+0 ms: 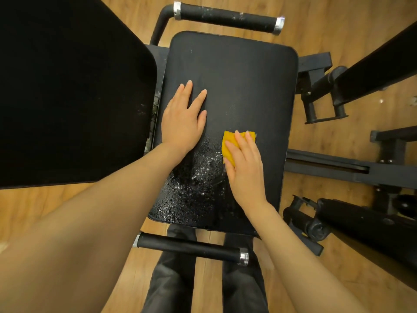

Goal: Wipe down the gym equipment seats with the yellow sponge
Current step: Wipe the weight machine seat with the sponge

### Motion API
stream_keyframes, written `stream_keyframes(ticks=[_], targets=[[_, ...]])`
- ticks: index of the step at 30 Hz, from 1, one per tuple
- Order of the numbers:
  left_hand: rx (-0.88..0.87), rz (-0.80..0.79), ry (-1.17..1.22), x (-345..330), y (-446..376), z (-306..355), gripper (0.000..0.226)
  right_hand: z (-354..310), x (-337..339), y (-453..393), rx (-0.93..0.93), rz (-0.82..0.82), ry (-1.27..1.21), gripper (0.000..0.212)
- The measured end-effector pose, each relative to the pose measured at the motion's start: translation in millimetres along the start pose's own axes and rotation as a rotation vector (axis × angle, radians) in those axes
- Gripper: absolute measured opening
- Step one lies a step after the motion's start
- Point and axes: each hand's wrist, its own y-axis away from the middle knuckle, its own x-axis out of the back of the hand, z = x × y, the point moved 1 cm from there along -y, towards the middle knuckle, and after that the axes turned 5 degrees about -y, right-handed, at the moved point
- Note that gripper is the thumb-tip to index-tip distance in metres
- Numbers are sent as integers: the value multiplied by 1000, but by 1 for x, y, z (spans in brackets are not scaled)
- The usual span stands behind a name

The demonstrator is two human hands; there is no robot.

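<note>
On the black padded seat of the gym machine, the right hand is pressing the yellow sponge flat, its fingers lying straight over the top rather than curling around it, so the grip is released and simply bearing down. Most of the sponge is sticking out ahead of and to the left of the fingers, with its rear part hidden under the palm; it is sitting roughly mid-seat, toward the right half. Just left of and behind the sponge, a patch of soapy wet droplets is glistening on the seat's near end. The left hand is resting palm-down on the seat's left side with fingers spread and straight, holding nothing, apart from the sponge. Beside the seat on the left, a large black back pad is lying. Two black foam-covered handles are flanking the seat, the far handle beyond it and the near handle in front of the person's dark trousers. Wooden floor is showing around the frame.
</note>
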Motion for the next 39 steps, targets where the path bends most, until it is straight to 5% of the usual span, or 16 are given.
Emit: stream_keyframes(ticks=[10, 17, 23, 26, 29, 32, 39], targets=[[41, -60, 17, 5, 1, 5, 47, -10, -17, 65, 167, -34, 3, 38], [46, -125, 31, 10, -1, 5, 48, -23, -11, -17, -55, 72, -26, 37], [6, -172, 50, 20, 16, -1, 46, -22, -8, 38, 46, -96, -4, 52], [45, -159, 93, 24, 39, 5, 44, -25, 7, 37, 20, -167, -160, 62], [109, -118, 171, 28, 71, 20, 42, -21, 28, 29, -81, -51, -357, 53], [66, -103, 230, 30, 103, 45, 42, 1, 40, 27, -197, 96, -201, 50], [-197, -208, 25, 4, 127, 84, 54, 37, 33, 34, -175, -60, 147, 55]])
